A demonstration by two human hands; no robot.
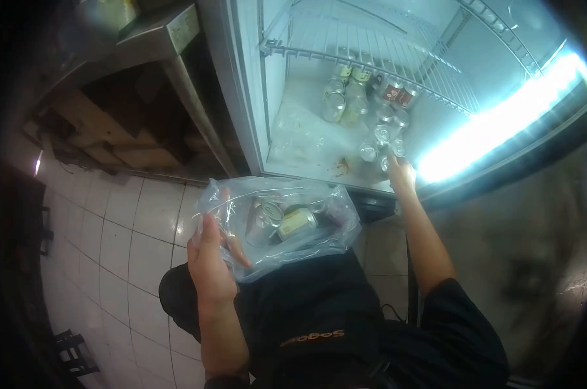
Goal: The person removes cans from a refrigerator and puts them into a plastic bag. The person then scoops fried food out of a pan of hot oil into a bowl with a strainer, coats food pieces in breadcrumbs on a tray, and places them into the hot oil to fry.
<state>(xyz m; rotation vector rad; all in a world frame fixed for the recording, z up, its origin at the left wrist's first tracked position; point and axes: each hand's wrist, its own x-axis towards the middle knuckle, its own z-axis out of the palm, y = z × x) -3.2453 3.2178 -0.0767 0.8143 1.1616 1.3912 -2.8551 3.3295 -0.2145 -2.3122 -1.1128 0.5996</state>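
Note:
My left hand [214,256] grips the side of a clear plastic bag [335,236], its thumb outside and some fingers seen through the film. Inside the bag lie several drink cans, among them a can with a yellow-green label [298,222] and a can with its top towards me [265,215]. My right hand [401,174] reaches into the refrigerator at its front edge, fingers closed round a silver-topped can [385,163], partly hidden by the hand. Close by stand more silver-topped cans [368,152] on the refrigerator floor.
A wire shelf [371,58] hangs above the cans. Deeper inside are dark red cans [392,89] and pale cans [334,107]. A bright light tube [501,123] runs along the right side. A metal-edged table [177,32] stands left, above a tiled floor [121,240].

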